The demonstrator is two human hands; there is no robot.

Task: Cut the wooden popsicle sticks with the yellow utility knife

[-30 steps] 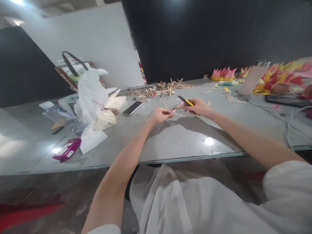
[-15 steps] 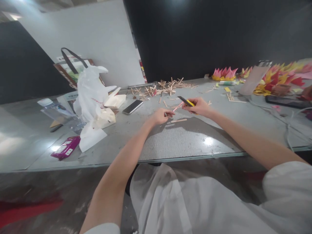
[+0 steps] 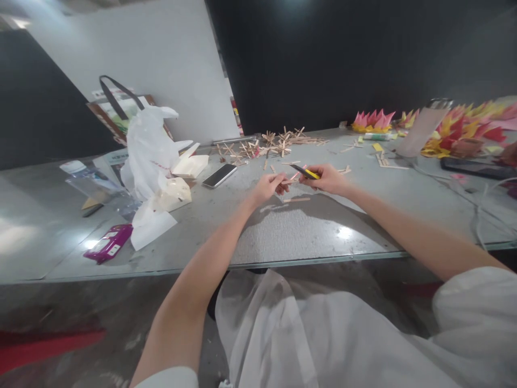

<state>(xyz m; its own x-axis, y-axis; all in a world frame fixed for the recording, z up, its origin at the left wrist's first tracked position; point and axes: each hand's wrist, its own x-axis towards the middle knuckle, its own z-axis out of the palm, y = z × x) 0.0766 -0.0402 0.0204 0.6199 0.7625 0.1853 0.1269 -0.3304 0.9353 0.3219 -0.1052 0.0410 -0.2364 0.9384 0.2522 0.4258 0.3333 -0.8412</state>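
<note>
My left hand [image 3: 270, 187] is closed in a pinch on a thin wooden stick [image 3: 287, 182], held just above the grey table [image 3: 283, 237]. My right hand [image 3: 329, 179] is wrapped round a yellow and black utility knife [image 3: 306, 172] whose tip points left at that stick. Another short wooden stick [image 3: 297, 200] lies flat on the table just below both hands. A pile of several glued stick crosses [image 3: 269, 144] lies further back.
A black phone [image 3: 219, 175] lies left of my hands. Beside it are a white plastic bag [image 3: 150, 153], a clear bottle [image 3: 91, 180] and a purple packet [image 3: 108, 243]. Pink and yellow paper flowers [image 3: 370, 121] and a cable [image 3: 480, 215] are at the right.
A stick dropped from my hands onto the table and stays there. My left hand then lifted a stick up to the knife tip, and both hands came closer together.
</note>
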